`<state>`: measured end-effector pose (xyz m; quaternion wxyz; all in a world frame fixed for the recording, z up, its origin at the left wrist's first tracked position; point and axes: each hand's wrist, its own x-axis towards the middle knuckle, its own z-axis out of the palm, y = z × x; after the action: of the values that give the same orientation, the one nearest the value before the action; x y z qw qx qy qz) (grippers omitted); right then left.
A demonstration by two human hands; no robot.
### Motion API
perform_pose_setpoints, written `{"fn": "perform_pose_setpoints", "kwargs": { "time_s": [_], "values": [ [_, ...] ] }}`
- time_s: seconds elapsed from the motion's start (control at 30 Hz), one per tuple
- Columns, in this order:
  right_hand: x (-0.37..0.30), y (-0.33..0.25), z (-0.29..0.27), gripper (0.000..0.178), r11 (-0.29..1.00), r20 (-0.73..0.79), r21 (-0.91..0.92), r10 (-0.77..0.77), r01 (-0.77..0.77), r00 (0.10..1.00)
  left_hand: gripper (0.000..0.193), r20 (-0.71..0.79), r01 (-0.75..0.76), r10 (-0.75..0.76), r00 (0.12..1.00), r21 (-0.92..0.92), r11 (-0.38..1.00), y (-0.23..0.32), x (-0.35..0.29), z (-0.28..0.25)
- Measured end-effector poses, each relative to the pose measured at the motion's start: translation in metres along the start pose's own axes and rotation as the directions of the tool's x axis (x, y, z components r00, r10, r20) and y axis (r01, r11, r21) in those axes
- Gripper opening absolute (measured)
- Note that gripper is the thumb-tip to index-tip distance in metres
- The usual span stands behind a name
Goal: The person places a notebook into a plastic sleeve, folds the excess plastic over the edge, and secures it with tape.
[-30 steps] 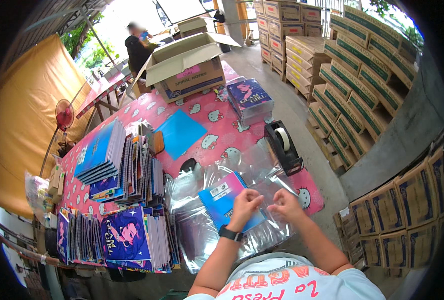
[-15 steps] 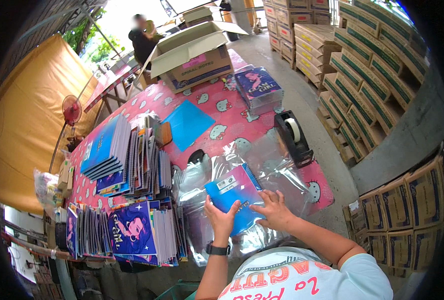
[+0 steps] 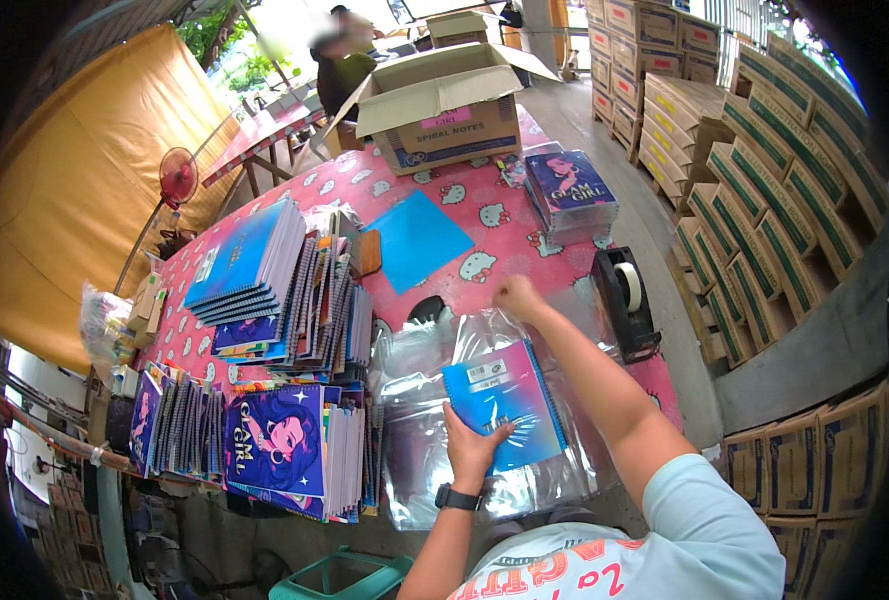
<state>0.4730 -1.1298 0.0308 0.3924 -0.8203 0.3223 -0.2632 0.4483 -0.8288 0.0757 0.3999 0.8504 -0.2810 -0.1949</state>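
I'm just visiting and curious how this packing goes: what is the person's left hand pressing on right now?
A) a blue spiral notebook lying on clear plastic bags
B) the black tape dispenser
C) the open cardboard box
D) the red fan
A: the left hand lies flat on the blue spiral notebook, which rests on the clear plastic bags, while the right hand reaches further up the table, away from the tape dispenser.

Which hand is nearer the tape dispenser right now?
Right. The right hand is reached out over the clear bags, just left of the tape dispenser. The left hand lies farther back, pressing the blue notebook.
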Motion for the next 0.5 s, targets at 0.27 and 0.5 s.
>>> {"fn": "perform_pose_setpoints", "kwargs": {
  "time_s": [0.27, 0.5],
  "values": [
    [-0.124, -0.016, -0.043, 0.034, 0.987, 0.129, 0.106, 0.107, -0.121, 0.986, 0.117, 0.008, 0.041, -0.04, 0.999, -0.109, 0.993, -0.019, 0.005, -0.001],
    [-0.235, -0.051, -0.026, 0.046, 0.868, 0.151, 0.363, 0.304, -0.339, 0.941, 0.109, 0.061, 0.001, 0.018, 0.998, -0.295, 0.955, -0.059, 0.017, -0.007]
  ]
}}
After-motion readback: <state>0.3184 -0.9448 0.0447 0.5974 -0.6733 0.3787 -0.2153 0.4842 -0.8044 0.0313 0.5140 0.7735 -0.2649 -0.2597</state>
